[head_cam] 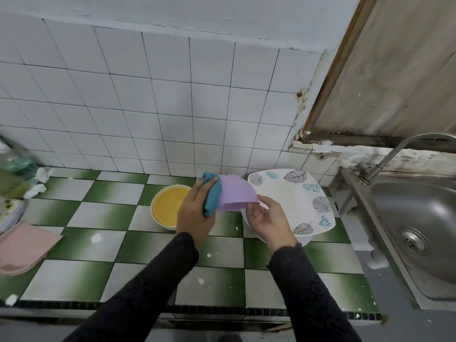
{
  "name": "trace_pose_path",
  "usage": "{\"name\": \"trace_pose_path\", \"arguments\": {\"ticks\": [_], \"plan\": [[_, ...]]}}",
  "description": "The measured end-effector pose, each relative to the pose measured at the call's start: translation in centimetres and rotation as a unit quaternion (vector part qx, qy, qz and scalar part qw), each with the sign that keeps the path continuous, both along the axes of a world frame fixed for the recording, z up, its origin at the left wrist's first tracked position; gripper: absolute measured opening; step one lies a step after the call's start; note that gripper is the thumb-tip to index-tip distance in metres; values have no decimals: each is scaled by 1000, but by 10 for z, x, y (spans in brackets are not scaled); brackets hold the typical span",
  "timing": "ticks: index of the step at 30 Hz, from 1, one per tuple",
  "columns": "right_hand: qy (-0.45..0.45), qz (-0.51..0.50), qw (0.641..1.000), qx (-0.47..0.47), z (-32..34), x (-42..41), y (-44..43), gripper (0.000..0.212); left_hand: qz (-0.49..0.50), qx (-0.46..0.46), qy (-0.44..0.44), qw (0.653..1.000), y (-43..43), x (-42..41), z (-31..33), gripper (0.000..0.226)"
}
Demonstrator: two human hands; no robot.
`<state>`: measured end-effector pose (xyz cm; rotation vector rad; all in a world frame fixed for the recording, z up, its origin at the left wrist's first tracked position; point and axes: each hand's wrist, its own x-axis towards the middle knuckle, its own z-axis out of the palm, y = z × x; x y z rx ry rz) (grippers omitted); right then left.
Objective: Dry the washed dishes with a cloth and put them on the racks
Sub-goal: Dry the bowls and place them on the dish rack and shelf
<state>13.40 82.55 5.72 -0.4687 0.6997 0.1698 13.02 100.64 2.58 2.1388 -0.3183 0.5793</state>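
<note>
The right hand [267, 222] pinches the rim of a lilac bowl [235, 195], holding it tilted above the counter [98, 243] so its outer wall faces the left hand [195, 213], which presses a blue cloth [212, 196] against it. Beside it, a leaf-patterned plate [296, 201] and a yellow bowl [169, 208] apparently await drying; no rack is visible.

Both arms are stretched forward, the left arm [153, 280] and right arm [308, 292] covered to the wrists by dark sleeves. The left hand [195, 211] is shown from its back, its fingers wrapped over a blue cloth [212, 193] pressed against a purple bowl [234, 193]. Just beside it, the bowl's rim is pinched between thumb and curled fingers of the right hand [267, 220].
</note>
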Motion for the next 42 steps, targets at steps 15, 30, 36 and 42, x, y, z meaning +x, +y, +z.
{"name": "trace_pose_path", "arguments": {"ticks": [15,30,36,42], "plan": [[-91,193,970,117,-41,-35,1,94,-21,-309,239,920,4,12,31,40],[-101,187,967,143,-27,-29,44,83,10,5,109,994,-18,-1,5,50],[-105,175,975,93,-30,-27,46,76,-95,30,301,948,-29,-1,-3,44],[-120,129,983,48,-34,-25,41,79,-221,-1,379,899,-34,-8,12,34]]}}
